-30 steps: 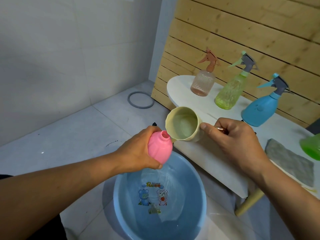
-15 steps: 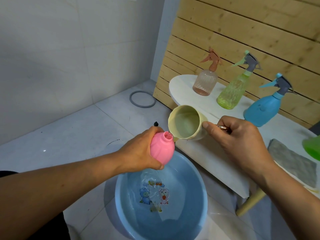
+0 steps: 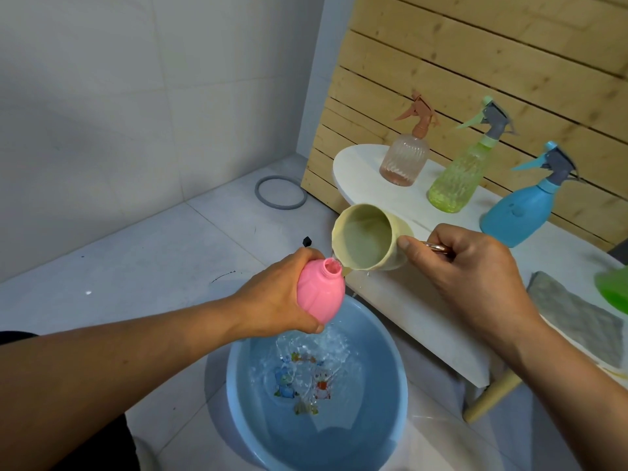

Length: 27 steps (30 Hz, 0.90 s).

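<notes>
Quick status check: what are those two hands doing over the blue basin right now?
Left hand grips pink bottle, mouth up, over blue basin. Right hand tips cream cup at bottle mouth. Water splashing in basin. Nothing in the way.

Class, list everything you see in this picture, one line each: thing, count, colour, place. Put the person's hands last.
bottle: 1, pink, uncapped, held over the basin
cup: 1, pale yellow, tipped at the bottle's mouth
basin: 1, blue, on the floor, water in it
table: 1, white, right of the basin
clear sprayer: 1, pinkish, far end of the table
green sprayer: 1, yellow-green, middle of the row
blue sprayer: 1, blue, nearest in the row
cloth: 1, grey, near end of the table
ring: 1, grey, on the floor by the wall
slat panel: 1, wood, behind the table
left hand: 1, grips the bottle
right hand: 1, holds the cup
</notes>
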Each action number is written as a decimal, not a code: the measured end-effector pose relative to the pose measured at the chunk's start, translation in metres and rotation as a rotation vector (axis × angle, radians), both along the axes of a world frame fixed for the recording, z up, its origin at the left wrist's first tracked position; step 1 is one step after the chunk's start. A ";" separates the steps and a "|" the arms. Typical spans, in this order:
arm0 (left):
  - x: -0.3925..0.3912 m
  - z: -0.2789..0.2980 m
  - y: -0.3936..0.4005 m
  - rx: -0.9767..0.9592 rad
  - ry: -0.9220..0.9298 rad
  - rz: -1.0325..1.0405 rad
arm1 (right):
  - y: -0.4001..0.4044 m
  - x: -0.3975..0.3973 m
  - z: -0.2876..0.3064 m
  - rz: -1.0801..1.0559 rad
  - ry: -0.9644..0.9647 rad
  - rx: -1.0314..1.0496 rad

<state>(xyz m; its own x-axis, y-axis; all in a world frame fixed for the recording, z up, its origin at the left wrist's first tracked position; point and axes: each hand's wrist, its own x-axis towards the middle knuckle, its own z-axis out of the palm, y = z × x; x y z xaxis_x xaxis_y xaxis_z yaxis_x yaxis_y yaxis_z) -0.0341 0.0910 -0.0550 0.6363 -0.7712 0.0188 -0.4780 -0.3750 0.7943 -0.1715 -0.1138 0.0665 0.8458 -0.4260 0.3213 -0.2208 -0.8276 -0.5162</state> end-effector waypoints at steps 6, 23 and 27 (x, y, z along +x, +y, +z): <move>0.000 0.000 0.000 0.007 -0.010 -0.004 | 0.001 0.001 0.000 0.011 -0.012 -0.026; -0.001 -0.002 0.000 0.013 -0.011 0.005 | 0.005 -0.002 0.000 0.013 -0.049 -0.103; 0.000 -0.004 0.000 0.015 -0.010 0.003 | 0.004 -0.002 -0.001 0.018 -0.056 -0.118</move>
